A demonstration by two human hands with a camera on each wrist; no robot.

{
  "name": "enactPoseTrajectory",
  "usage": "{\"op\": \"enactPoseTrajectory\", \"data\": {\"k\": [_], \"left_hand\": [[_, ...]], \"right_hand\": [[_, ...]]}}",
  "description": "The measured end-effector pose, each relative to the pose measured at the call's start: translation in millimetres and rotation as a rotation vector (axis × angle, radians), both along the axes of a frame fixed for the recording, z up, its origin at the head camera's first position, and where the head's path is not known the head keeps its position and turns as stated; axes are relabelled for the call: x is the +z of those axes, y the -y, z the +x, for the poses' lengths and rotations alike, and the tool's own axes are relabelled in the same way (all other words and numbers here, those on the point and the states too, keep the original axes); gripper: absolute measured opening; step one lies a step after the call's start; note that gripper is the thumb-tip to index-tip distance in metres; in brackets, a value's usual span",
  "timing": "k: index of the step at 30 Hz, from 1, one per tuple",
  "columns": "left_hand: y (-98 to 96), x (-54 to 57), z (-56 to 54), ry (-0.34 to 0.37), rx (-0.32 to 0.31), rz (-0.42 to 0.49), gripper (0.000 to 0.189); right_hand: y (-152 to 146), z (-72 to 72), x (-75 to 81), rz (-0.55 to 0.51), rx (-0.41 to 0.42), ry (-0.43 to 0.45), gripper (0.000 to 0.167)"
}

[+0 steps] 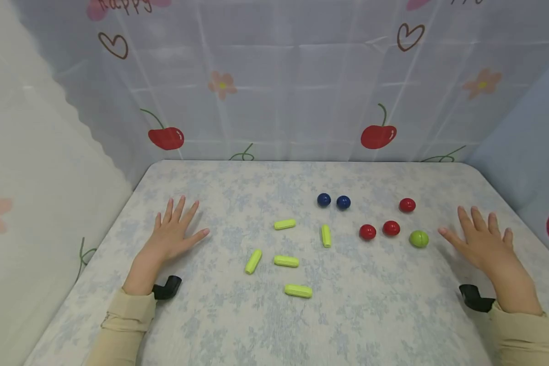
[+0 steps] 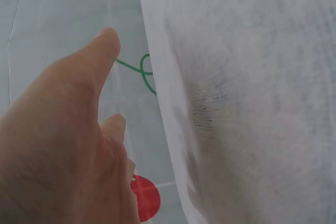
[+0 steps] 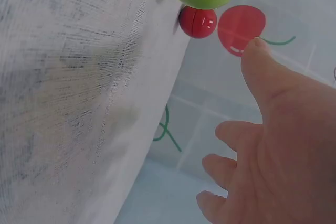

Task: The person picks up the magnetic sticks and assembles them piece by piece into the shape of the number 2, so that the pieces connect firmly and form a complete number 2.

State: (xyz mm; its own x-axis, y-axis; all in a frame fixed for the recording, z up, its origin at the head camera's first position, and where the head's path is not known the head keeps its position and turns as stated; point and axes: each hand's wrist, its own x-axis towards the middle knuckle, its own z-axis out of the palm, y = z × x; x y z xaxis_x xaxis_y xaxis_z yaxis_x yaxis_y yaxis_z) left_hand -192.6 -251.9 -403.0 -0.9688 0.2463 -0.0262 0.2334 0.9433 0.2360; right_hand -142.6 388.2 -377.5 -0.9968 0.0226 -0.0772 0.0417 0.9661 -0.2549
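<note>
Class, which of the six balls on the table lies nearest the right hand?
The green ball: it sits left of the right hand and is the only green one; the red balls and blue balls lie farther away.

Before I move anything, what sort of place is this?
Probably a screened-off filming booth: printed curtains hang behind and beside the cloth-covered table, yellow-green pieces lie on it, and black wrist devices are in view.
</note>
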Motion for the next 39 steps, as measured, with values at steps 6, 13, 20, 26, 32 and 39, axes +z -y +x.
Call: {"op": "enactPoseTrajectory", "data": {"k": [6, 13, 20, 26, 32, 39], "left_hand": [[-5.0, 6.6, 0.9, -0.013, -0.019, 0.008, 0.085], [-24.3, 17.7, 0.2, -0.028, -0.071, 0.031, 0.086], [-52.4, 36.3, 1.6, -0.024, -0.162, 0.109, 0.083], [-77.9, 44.7, 7.1, -0.012, -0.280, 0.182, 0.080], [-95.9, 38.0, 10.9, 0.033, -0.374, 0.311, 0.078], [-114.4, 23.6, 12.1, 0.094, -0.494, 0.472, 0.074]], "right_hand": [[2, -2.0, -1.4, -0.026, 0.034, 0.009, 0.087], [17, -3.9, 6.2, -0.052, 0.103, -0.033, 0.084], [44, -5.7, 18.9, -0.127, 0.214, -0.144, 0.077], [71, -5.5, 28.6, -0.155, 0.231, -0.133, 0.078], [87, -3.7, 29.6, -0.194, 0.267, -0.140, 0.076], [103, -6.8, 21.2, -0.211, 0.308, -0.148, 0.071]]}}
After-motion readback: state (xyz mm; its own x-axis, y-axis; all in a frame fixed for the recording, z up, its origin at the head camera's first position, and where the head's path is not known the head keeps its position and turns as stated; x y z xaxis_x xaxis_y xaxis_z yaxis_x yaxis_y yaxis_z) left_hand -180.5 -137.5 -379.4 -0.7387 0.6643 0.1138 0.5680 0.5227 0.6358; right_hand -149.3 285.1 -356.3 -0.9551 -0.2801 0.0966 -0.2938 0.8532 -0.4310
